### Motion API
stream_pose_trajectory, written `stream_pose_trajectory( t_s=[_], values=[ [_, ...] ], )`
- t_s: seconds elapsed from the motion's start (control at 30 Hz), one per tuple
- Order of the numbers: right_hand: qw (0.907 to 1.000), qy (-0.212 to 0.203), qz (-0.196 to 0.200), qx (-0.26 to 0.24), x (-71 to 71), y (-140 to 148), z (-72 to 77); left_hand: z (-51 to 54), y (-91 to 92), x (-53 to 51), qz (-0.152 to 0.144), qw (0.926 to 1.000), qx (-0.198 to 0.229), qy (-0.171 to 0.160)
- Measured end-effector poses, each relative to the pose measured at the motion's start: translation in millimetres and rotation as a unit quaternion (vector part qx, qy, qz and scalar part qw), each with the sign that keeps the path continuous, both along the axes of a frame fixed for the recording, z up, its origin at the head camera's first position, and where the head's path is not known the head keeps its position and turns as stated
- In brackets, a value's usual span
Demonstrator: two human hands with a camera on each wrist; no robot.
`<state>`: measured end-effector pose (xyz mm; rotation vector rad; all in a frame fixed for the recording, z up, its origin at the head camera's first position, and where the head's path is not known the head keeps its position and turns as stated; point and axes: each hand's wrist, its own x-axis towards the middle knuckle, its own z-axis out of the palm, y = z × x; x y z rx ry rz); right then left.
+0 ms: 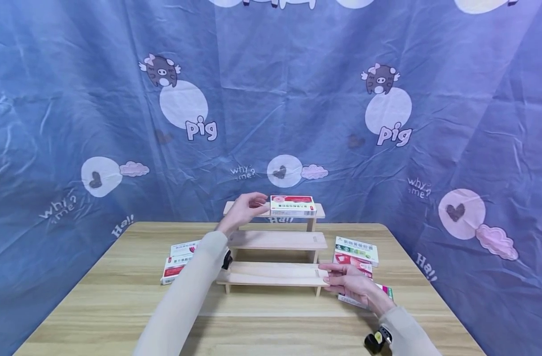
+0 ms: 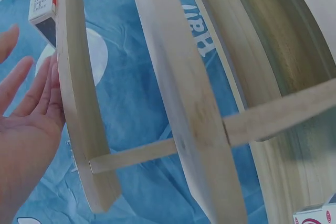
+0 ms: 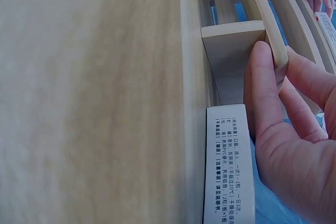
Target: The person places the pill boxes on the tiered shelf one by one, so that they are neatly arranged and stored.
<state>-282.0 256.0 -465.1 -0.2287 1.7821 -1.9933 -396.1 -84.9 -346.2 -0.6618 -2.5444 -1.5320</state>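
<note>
The right hand (image 1: 352, 285) grips the wooden rack (image 1: 275, 240) at its lowest shelf (image 1: 271, 273).

The left arm (image 1: 188, 296) stretches far out, and the left hand (image 1: 246, 207) is loose, its fingers (image 2: 38, 90) a bit bent. The right arm (image 1: 409, 333) reaches less far; the right hand (image 1: 353, 286) pinches.

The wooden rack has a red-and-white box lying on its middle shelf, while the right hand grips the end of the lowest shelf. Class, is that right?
Not quite: the shelf is wrong. The red-and-white box lies on the top shelf, as the head view shows, while the right hand grips the end of the lowest shelf.
</note>
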Motion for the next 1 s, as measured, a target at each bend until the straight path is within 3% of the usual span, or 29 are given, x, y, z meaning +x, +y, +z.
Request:
stream_pose_trajectory(
  t_s=[0.13, 0.3, 0.47, 0.7, 1.0],
  values=[
    [1.0000, 0.004, 0.004, 0.000, -0.6, 0, -1.8, -1.0, -6.2, 1.3, 0.005, 0.9997, 0.025, 0.005],
    [0.9997, 0.018, 0.017, -0.004, -2.1, 2, -3.8, -2.2, -16.6, 5.7, -0.007, 0.9960, 0.088, -0.016],
    [0.9999, 0.013, 0.006, -0.002, -2.4, 2, -5.0, -3.6, -25.3, 9.0, -0.006, 0.9968, 0.080, -0.009],
    [0.9998, 0.020, 0.009, 0.000, -2.0, 2, -3.4, -9.8, -44.6, 19.4, 0.017, 0.9971, 0.070, 0.023],
    [0.9996, 0.018, 0.019, -0.013, -0.9, 2, -1.1, -24.9, -75.9, 32.6, 0.035, 0.9944, 0.100, 0.000]
  ],
)
